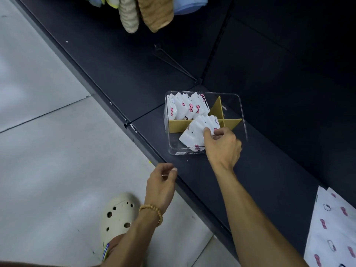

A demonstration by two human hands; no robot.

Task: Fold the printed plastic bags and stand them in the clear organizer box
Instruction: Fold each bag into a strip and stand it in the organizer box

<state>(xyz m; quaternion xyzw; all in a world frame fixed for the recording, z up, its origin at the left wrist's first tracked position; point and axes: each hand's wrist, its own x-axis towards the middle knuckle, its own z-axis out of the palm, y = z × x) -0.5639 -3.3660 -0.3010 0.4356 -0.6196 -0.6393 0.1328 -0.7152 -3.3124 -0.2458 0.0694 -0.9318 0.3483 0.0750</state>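
Right hand (223,145) reaches into the clear rectangular plastic organizer box (243,120) on the dark shelf (134,74), thumb and fingertips pinched on a bunch of folded white plastic bags with pink bow print (198,132); the bunch leans tilted in the near compartment, fanned at the top, not yet upright. More folded bags of the same print (185,106) stand in a row in the far-left compartment behind the tan cross-shaped cardboard divider (217,110); the right compartments look bare. Left hand (161,182) hovers off the shelf edge over the grey floor tiles (48,151), fingers loosely curled with thumb near forefinger, holding nothing visible. A flat unfolded printed bag stack (331,228) lies on the shelf at lower right, well apart from the box. Judgement: bags are thin, very light, soft and slick, so the folds likely spring open and the stack slides apart; best pinched across the whole bunch near the top edge and pressed against the divider or wall to stand. Box is light and may skid if pushed
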